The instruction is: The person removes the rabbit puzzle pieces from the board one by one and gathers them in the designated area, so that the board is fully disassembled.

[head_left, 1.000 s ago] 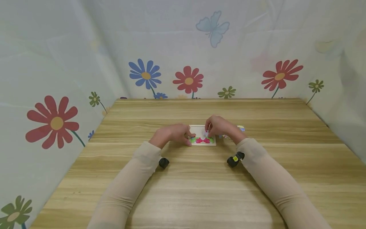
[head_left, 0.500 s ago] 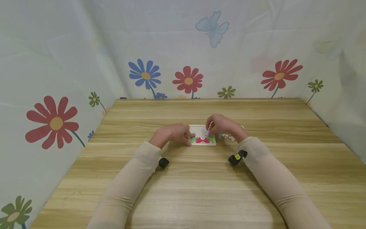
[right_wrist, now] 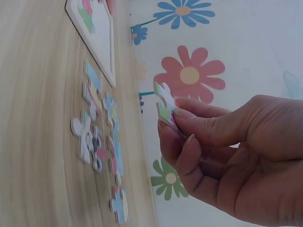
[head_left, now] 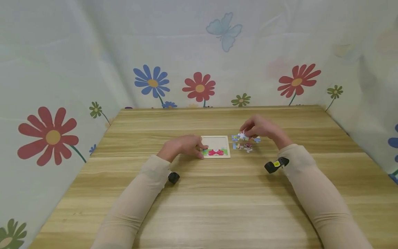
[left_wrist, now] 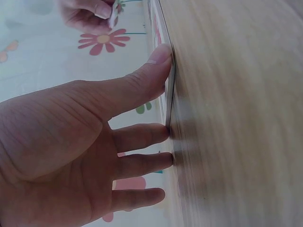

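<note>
A shallow puzzle tray (head_left: 215, 142) with a pale rim lies on the table. Joined pieces with red flowers and green grass (head_left: 216, 152) fill its near side; its far part is bare white. My left hand (head_left: 186, 145) rests at the tray's left edge, thumb on the rim and the other fingers nearly straight. Between thumb and fingers, my right hand (head_left: 263, 128) pinches a jigsaw piece (right_wrist: 164, 101) with green and white on it, raised above the loose pieces. Several loose jigsaw pieces (right_wrist: 86, 137) lie right of the tray, some partly hidden by the right hand in the head view.
The wooden table (head_left: 199, 200) extends around the tray on all sides. A white cloth with printed flowers (head_left: 199, 86) hangs behind and beside it. A small black camera (head_left: 272, 166) sits at the right wrist, another black camera (head_left: 173, 177) at the left.
My right hand has moved right, from over the tray to above the loose pieces, with a jigsaw piece in its fingers. The left hand stays at the tray's edge. The head view has shifted slightly.
</note>
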### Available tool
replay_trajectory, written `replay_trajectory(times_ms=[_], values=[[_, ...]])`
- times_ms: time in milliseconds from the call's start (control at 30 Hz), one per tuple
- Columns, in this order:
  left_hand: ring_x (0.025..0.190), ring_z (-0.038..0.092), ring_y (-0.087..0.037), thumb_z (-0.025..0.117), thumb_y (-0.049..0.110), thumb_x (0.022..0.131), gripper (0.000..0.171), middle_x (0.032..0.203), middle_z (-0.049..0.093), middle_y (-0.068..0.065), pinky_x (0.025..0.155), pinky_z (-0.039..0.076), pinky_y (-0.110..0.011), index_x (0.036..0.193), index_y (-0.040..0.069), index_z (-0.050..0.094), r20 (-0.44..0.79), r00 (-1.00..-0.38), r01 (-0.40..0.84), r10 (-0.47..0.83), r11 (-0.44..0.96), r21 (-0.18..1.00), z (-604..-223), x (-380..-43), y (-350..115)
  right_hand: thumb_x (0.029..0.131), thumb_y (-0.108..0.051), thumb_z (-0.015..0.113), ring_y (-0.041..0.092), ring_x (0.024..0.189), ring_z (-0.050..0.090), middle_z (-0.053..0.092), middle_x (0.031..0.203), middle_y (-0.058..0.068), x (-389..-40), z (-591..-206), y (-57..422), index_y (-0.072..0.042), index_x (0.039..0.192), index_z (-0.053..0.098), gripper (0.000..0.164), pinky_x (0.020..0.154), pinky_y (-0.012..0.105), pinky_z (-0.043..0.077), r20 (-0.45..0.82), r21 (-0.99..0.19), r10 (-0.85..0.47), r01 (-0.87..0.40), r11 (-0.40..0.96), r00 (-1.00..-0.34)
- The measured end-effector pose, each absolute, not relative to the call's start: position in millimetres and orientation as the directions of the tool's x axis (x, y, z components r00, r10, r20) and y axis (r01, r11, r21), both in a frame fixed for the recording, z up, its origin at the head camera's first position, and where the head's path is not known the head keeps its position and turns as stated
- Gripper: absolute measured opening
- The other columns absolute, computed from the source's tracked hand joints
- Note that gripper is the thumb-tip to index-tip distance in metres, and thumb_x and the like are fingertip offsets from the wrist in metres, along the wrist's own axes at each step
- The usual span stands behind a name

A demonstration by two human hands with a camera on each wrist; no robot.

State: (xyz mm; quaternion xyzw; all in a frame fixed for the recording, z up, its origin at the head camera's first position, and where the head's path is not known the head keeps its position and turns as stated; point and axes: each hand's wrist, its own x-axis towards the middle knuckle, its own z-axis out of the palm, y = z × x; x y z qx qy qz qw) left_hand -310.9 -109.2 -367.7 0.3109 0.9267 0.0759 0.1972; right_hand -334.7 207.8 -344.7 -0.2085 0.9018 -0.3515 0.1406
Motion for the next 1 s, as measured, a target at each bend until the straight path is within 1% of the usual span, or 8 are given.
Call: replay_trajectory(times_ms=[67,200,300,400,567,700,800,1000], values=[[0.085,0.045,-0.019,0.076,0.035,0.09,0.057,0.096,0.055,-0.002,0.075,0.039,-0.031,0.141,0.02,0.056,-0.318,-0.732,0.538,0.603,0.797,0.274,-367,-310,-110,0.094,0.006,0.064,0.023,0.078,0.062,0.069,0.098,0.017,-334,-344,213,0.009,0.116,0.069,0.023,0.073,0.037,0.055,-0.121,-0.692,-0.469,-0.264,0.672,-0.875],[0.085,0.046,-0.019,0.076,0.035,0.089,0.058,0.096,0.056,-0.001,0.075,0.04,-0.03,0.141,0.02,0.056,-0.321,-0.733,0.528,0.599,0.799,0.287,-368,-310,-111,0.09,0.008,0.068,0.022,0.076,0.062,0.069,0.094,0.014,-330,-346,226,0.007,0.111,0.072,0.021,0.071,0.035,0.056,-0.188,-0.657,-0.456,-0.234,0.716,-0.87],[0.085,0.046,-0.018,0.076,0.035,0.09,0.057,0.097,0.056,-0.001,0.075,0.039,-0.03,0.141,0.02,0.056,-0.32,-0.735,0.532,0.598,0.801,0.275,-368,-310,-111,0.089,0.007,0.07,0.02,0.074,0.061,0.067,0.091,0.011,-328,-348,236,0.003,0.108,0.074,0.02,0.071,0.033,0.056,-0.256,-0.609,-0.455,-0.223,0.761,-0.853],[0.084,0.046,-0.018,0.076,0.034,0.089,0.057,0.097,0.056,0.0,0.075,0.039,-0.03,0.141,0.02,0.056,-0.315,-0.739,0.533,0.596,0.803,0.268,-369,-311,-112,0.088,0.006,0.071,0.019,0.073,0.06,0.066,0.09,0.01,-327,-350,242,0.001,0.106,0.075,0.018,0.071,0.034,0.056,-0.312,-0.581,-0.463,-0.219,0.784,-0.83],[0.084,0.045,-0.018,0.076,0.034,0.089,0.058,0.096,0.056,-0.001,0.074,0.039,-0.03,0.141,0.02,0.056,-0.313,-0.736,0.536,0.6,0.799,0.272,-370,-311,-112,0.085,0.006,0.074,0.016,0.073,0.06,0.065,0.089,0.009,-327,-353,246,0.003,0.103,0.074,0.019,0.071,0.036,0.055,-0.352,-0.579,-0.479,-0.215,0.786,-0.804],[0.083,0.044,-0.018,0.076,0.035,0.089,0.058,0.095,0.055,-0.002,0.073,0.038,-0.03,0.141,0.02,0.056,-0.315,-0.732,0.541,0.604,0.797,0.269,-370,-311,-111,0.082,0.008,0.075,0.015,0.071,0.058,0.065,0.087,0.009,-328,-357,244,0.004,0.102,0.073,0.02,0.067,0.034,0.053,-0.33,-0.571,-0.501,-0.254,0.781,-0.8],[0.084,0.045,-0.018,0.075,0.035,0.09,0.058,0.095,0.055,-0.002,0.074,0.038,-0.03,0.142,0.021,0.055,-0.318,-0.734,0.539,0.6,0.8,0.264,-369,-311,-111,0.081,0.009,0.075,0.017,0.074,0.058,0.066,0.087,0.009,-329,-358,241,0.003,0.099,0.074,0.019,0.068,0.033,0.051,-0.308,-0.548,-0.504,-0.283,0.787,-0.807],[0.084,0.045,-0.019,0.075,0.035,0.09,0.058,0.095,0.054,-0.002,0.073,0.038,-0.03,0.142,0.021,0.055,-0.325,-0.73,0.541,0.601,0.799,0.261,-368,-311,-111,0.082,0.006,0.076,0.022,0.082,0.058,0.069,0.09,0.009,-331,-362,242,0.0,0.096,0.075,0.015,0.074,0.035,0.05,-0.212,-0.504,-0.475,-0.321,0.802,-0.854]])
